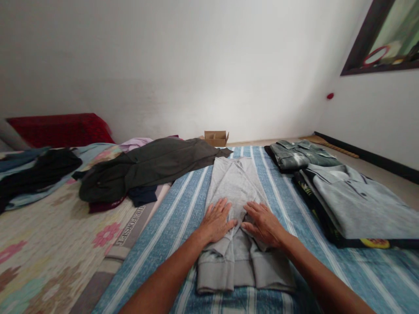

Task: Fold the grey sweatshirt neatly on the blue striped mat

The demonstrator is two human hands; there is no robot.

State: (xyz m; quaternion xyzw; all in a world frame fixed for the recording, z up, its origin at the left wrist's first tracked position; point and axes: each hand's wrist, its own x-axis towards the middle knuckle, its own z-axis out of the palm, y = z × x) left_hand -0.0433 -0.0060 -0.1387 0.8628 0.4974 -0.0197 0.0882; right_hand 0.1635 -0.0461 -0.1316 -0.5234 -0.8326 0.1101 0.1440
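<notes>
A light grey sweatshirt point(234, 183) lies lengthwise on the blue striped sheet point(183, 209), its sleeves folded in over the body and its cuffs toward me. My left hand point(216, 220) rests flat on the left half of it, fingers spread. My right hand point(263, 222) lies flat on the right half, fingers stretched out. The two hands sit close together near the garment's middle. Neither hand holds anything.
A stack of folded shirts point(353, 200) and a folded green shirt point(303, 153) lie at the right. Loose dark clothes point(150, 168) are heaped at the left on a floral cover point(49, 244). A cardboard box point(216, 138) stands by the far wall. A red pillow point(59, 129) lies at the back left.
</notes>
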